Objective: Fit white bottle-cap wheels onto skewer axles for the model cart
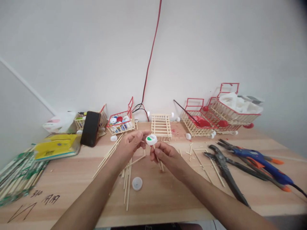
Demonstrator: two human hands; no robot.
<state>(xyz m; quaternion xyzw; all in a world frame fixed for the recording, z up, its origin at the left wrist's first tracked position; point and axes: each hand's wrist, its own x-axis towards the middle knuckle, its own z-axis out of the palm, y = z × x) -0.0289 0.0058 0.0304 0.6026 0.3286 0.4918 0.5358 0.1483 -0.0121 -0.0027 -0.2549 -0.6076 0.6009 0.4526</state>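
Stick (157, 157) upright (slightly tilted), cap (151, 139) on top

Two hands (134, 142) (165, 155), five stick carts from ten to two o'clock (121, 121), one flat stick frame (161, 126), two pliers (225, 169), one glue gun at three o'clock (259, 159), one loose cap (137, 183)

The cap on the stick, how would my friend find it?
Start at the wooden table and follow both arms to where the hands meet. The cap sits between the left hand and right hand. It is white with a green patch, unlike the plain white cap lying flat below.
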